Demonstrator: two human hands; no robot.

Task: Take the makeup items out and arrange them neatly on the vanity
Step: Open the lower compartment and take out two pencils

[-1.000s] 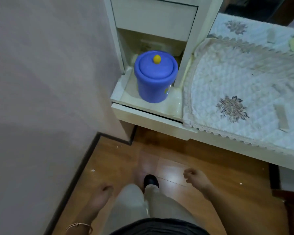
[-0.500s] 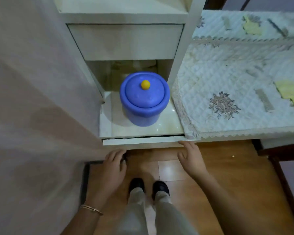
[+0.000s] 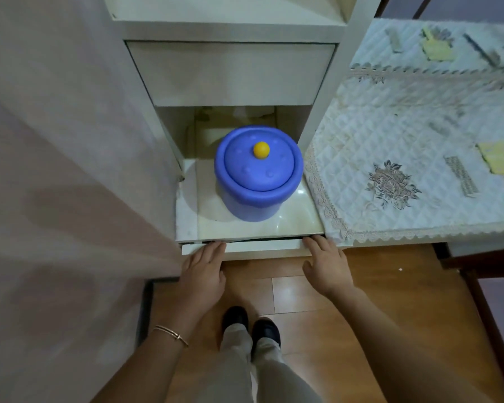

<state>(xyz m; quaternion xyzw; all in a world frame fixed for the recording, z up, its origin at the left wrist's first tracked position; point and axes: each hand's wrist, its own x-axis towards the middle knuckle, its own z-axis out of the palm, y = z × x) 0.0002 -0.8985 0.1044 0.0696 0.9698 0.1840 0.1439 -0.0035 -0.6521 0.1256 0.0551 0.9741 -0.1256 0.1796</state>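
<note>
A blue round lidded container point(image 3: 256, 193) with a yellow knob point(image 3: 261, 149) stands in a low white cubby of the vanity point(image 3: 329, 91). Just below it a white drawer front point(image 3: 262, 247) sticks out slightly, with a dark gap behind it. My left hand point(image 3: 204, 271) lies over the drawer front's left end, fingertips at the gap. At the right end my right hand point(image 3: 326, 266) does the same. No makeup items show; whatever the container and drawer hold is hidden.
A quilted lace-edged cloth point(image 3: 390, 141) covers the vanity top to the right, with a grey comb point(image 3: 461, 175) and yellow flat items point(image 3: 501, 161) on it. A shut drawer point(image 3: 230, 71) sits above the cubby. A wall point(image 3: 56, 170) stands close on the left. Wooden floor lies below.
I have stepped up to the vanity. Both hands rose from beside my legs and came onto the drawer front's top edge. The container has not moved.
</note>
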